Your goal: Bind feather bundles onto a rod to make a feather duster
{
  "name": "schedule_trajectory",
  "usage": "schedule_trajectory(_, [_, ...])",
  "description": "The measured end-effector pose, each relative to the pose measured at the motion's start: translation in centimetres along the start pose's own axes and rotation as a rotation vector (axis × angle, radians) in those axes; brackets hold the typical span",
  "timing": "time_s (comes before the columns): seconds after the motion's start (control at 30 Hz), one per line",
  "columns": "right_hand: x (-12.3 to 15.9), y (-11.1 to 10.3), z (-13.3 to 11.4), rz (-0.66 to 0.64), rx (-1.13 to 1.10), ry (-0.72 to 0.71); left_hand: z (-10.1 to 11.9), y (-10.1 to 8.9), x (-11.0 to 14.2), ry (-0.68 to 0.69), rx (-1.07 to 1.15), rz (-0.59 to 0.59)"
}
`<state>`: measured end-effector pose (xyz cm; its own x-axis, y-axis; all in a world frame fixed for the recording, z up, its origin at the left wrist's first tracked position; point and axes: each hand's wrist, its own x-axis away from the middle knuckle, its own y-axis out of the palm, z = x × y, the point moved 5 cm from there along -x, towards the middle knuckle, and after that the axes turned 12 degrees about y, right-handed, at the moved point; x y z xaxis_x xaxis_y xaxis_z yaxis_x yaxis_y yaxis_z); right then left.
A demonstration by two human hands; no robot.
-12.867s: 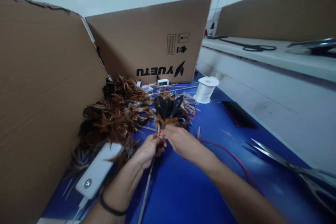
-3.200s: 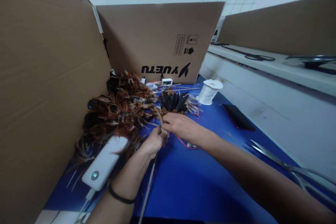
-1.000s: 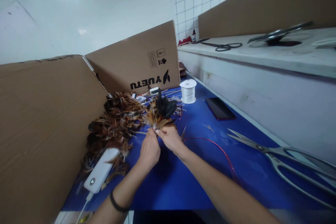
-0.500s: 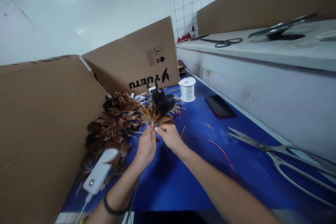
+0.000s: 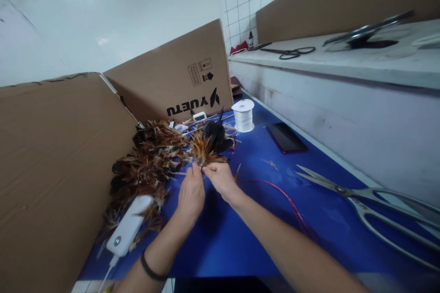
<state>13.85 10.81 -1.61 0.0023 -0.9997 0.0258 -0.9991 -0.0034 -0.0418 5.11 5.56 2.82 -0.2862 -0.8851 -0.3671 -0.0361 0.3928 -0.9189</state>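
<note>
Over the blue tabletop, my left hand (image 5: pixel 191 192) and my right hand (image 5: pixel 222 179) meet at the base of a feather bundle (image 5: pixel 202 146). Its feathers are golden brown, with a black tuft (image 5: pixel 216 135) standing up on the right. Both hands are closed, thumbs and fingers pinching the base from either side. A trace of red shows between the fingertips, mostly hidden. From beside my right hand a thin pink-red cord (image 5: pixel 282 187) curves off to the right. Left of my hands lies a heap of brown and black feathers (image 5: pixel 147 160).
A white power bank (image 5: pixel 130 224) with a cable lies at front left. Large scissors (image 5: pixel 343 190), a dark phone (image 5: pixel 286 137) and a white spool (image 5: pixel 244 116) stand or lie to the right. Cardboard (image 5: pixel 192 55) walls the back and left; a white ledge (image 5: pixel 343 64) runs along the right.
My left hand has rolled over slightly, its back turning upward. The bundle's black tuft has tilted to the right, and the red spot at the base is more covered.
</note>
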Motion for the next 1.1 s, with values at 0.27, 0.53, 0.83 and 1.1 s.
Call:
schedule_trajectory(0.27, [0.1,-0.4,-0.7,0.026,0.016,0.002,0.5,1.4,-0.4,-0.001,-0.121,-0.027])
schedule_trajectory(0.53, [0.2,0.3,-0.9,-0.089,-0.069,-0.042,0.2,-0.4,0.2,0.046,0.140,0.139])
schedule_trajectory(0.83, [0.8,0.4,-1.1,-0.090,-0.080,-0.039,-2.2,-2.5,0.3,-0.240,0.571,0.227])
schedule_trajectory(1.1, [1.2,-0.1,-1.8,-0.055,-0.024,-0.071,-4.0,-0.5,-0.2,-0.516,1.306,0.362])
